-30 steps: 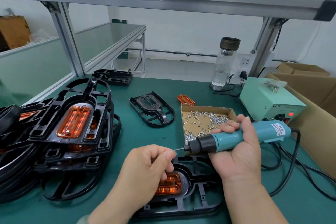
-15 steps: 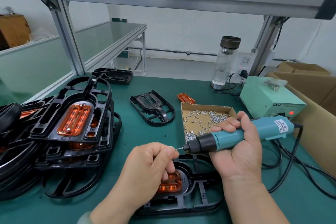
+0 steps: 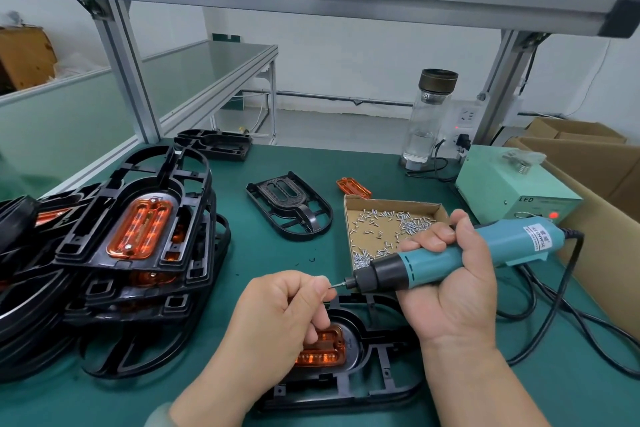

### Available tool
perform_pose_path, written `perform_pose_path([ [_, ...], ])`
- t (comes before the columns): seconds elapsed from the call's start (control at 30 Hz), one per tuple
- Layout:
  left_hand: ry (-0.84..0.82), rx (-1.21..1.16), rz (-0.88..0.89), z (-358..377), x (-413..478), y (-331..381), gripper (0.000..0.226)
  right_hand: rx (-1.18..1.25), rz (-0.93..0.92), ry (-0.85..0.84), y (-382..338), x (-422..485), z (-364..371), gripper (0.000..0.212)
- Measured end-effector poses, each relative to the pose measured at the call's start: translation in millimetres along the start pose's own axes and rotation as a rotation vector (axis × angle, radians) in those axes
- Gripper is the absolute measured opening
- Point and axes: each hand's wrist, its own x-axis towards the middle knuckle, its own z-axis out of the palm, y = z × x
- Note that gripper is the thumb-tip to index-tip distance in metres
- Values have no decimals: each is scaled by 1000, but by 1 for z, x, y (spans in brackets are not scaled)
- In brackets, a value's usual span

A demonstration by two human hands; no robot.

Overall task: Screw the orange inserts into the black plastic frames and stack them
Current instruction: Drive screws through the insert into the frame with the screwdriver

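Green bench mat (image 3: 284, 263), matte. At left, a leaning stack of finished frames (image 3: 131, 236): glossy black ribbed plastic, oval openwork, each with a translucent orange insert screwed in.

Frame in hand (image 3: 374, 367) lies flat near the bench edge, its orange insert (image 3: 325, 347) seated in the centre well.

Right hand (image 3: 450, 288) is wrapped around the teal electric screwdriver (image 3: 450, 256), held near level.

Left hand (image 3: 277, 315) is curled, fingertips pinched at the bit tip, probably loading a screw; too small to confirm.

Seat the screw square on the bit, then tip the driver upright over the insert's hole.

Cardboard tray of small bright screws (image 3: 388, 229) is just beyond.
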Motion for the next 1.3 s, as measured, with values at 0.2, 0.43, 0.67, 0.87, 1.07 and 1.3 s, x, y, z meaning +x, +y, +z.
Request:
perform_pose_path([
  [0.2, 9, 106, 111, -3, 0, 2, 22, -7, -3, -50, 1, -3, 1, 10],
  [0.43, 49, -65, 98, 4, -2, 6, 24, -14, -47, -75, -3, -4, 4, 6],
  [0.67, 11, -258, 92, 3, -3, 10, 36, 55, -34, -15, -6, -1, 2, 1],
  [0.87, 36, -217, 78, 0, -3, 10, 24, 71, -36, 0, -10, 0, 2, 3],
  [1.07, 33, -140, 141, 0, -3, 11, 24, 60, -25, 3, -6, -2, 4, 1],
  [1.3, 32, -39, 182, -6, -1, 5, 23, 35, -32, 1, -10, 1, 2, 3],
])
